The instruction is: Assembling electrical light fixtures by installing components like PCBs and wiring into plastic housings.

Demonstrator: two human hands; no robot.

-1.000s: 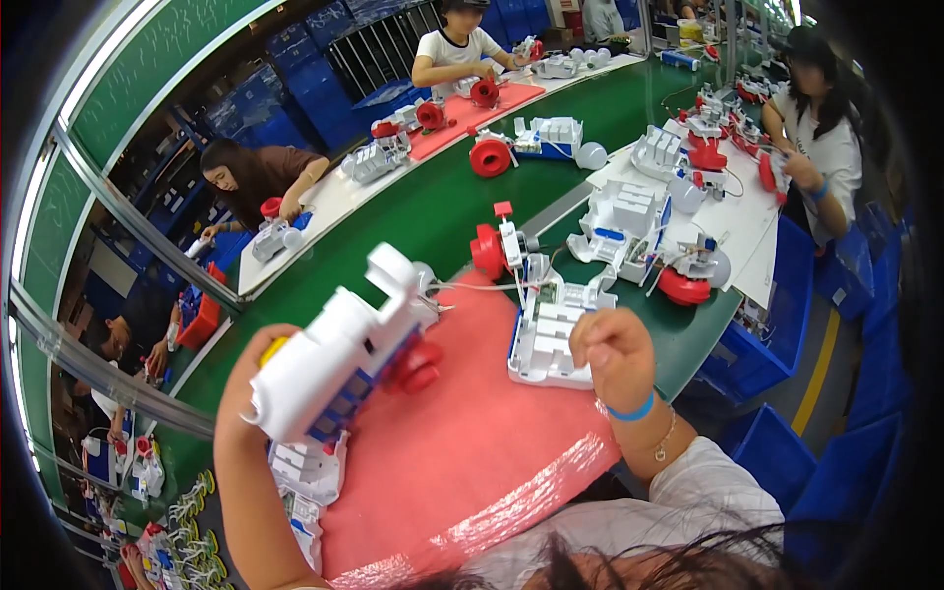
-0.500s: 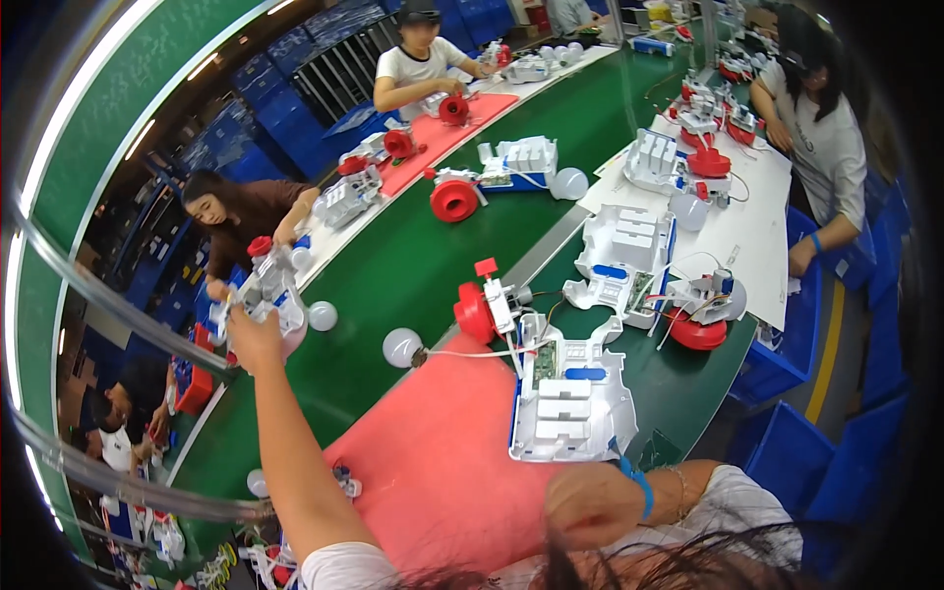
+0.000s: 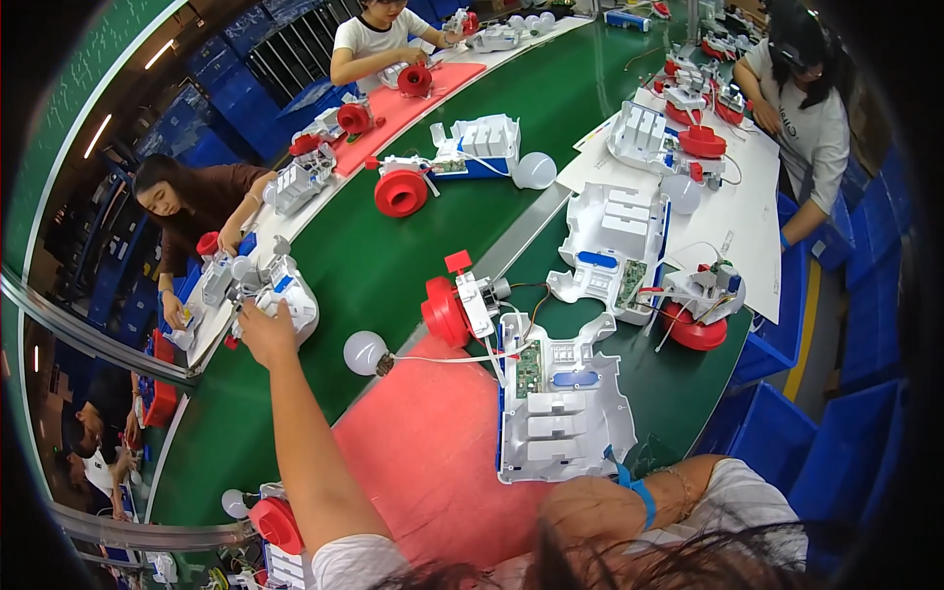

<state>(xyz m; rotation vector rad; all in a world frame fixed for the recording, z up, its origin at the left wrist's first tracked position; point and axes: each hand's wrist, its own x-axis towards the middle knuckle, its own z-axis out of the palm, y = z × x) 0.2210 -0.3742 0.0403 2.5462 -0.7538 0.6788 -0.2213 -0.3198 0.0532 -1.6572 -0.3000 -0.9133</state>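
On green belt, left hand (image 3: 265,332) gripping white assembly (image 3: 285,295)

Green table (image 3: 393,265) before me, red mat (image 3: 433,452) at its near edge, white open housing (image 3: 560,413) overlapping the mat's right side, white bulb (image 3: 365,352) just left of the mat's far corner.

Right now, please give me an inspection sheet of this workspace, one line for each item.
Surface: green conveyor belt with a red mat in front of the person.
Job's things: white plastic assembled unit at the belt's far edge; open white plastic housing on the mat.
Clutter: red round plastic part, white round bulb.
Hands: left hand stretched out, touching the assembled unit; right hand hidden, only a blue wristband shows.
Cables: thin white wire from bulb to housing.
Surroundings: other workers at the belt, blue plastic crates.
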